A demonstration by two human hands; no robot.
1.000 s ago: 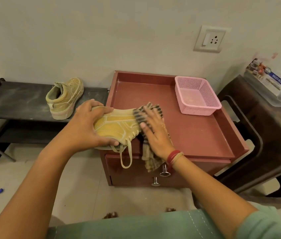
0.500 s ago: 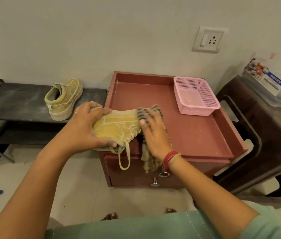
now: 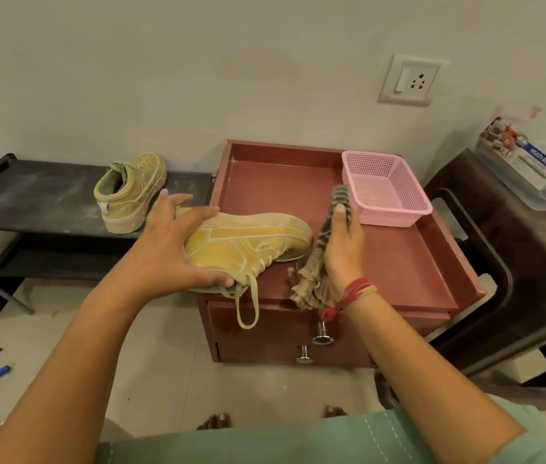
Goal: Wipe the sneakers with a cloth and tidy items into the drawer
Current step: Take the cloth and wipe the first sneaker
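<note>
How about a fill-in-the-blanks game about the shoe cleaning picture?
1. The basket on the red cabinet is ____.
2. The right hand holds a cloth patterned with ____.
3. The left hand grips one sneaker; the other sneaker stands on the rack to its ____.
4. The cabinet's front has ____ metal knobs.
Missing words: pink, stripes, left, two.

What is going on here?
A person works at a red cabinet. The left hand grips one sneaker, turned on its side; the right hand holds a striped cloth beside its toe. The other sneaker stands on the black shelf.
</note>
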